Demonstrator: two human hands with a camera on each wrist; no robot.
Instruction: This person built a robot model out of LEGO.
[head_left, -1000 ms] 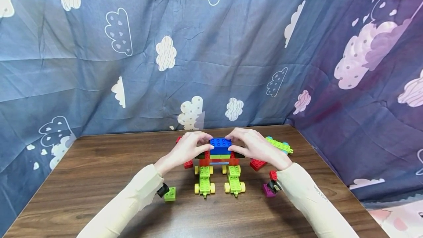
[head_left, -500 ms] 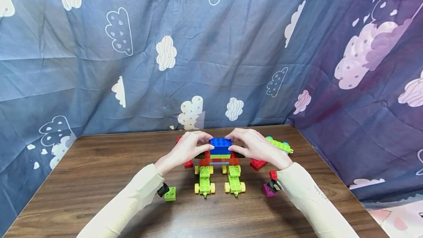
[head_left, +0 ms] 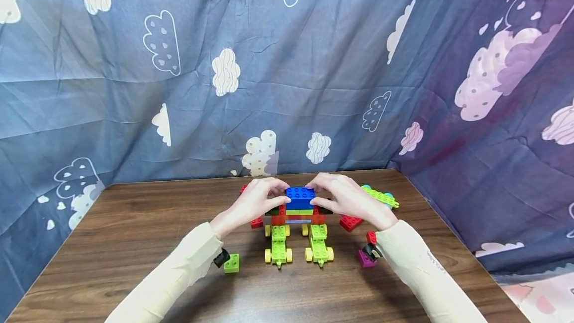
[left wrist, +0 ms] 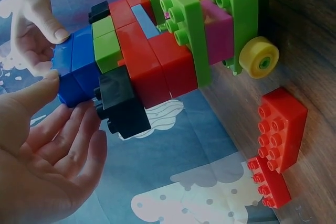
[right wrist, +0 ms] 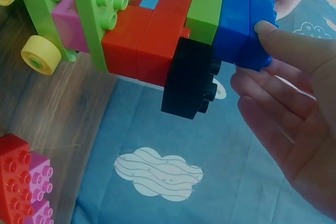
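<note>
A toy building-brick figure stands on two lime wheeled bases (head_left: 278, 245) with yellow wheels. Above the bases come pink bricks (left wrist: 216, 34), red bricks (left wrist: 147, 61) and a lime layer (right wrist: 206, 9). A black brick (right wrist: 186, 80) juts out at each side. Two stacked layers of blue bricks (head_left: 300, 195) top the figure. My left hand (head_left: 257, 199) pinches the left end of the uppermost blue brick, thumb on the near face. At its other end my right hand (head_left: 343, 196) pinches in the same way, its thumb (right wrist: 286, 45) against the blue side.
A lime brick (head_left: 231, 263) lies front left, a purple brick (head_left: 365, 259) front right by the right sleeve. Red bricks lie left (left wrist: 283, 129) and right (head_left: 350, 223) of the figure. Back right is another wheeled base (head_left: 380, 197) with blue wheels. A cloud-print curtain (head_left: 287, 88) hangs behind the table.
</note>
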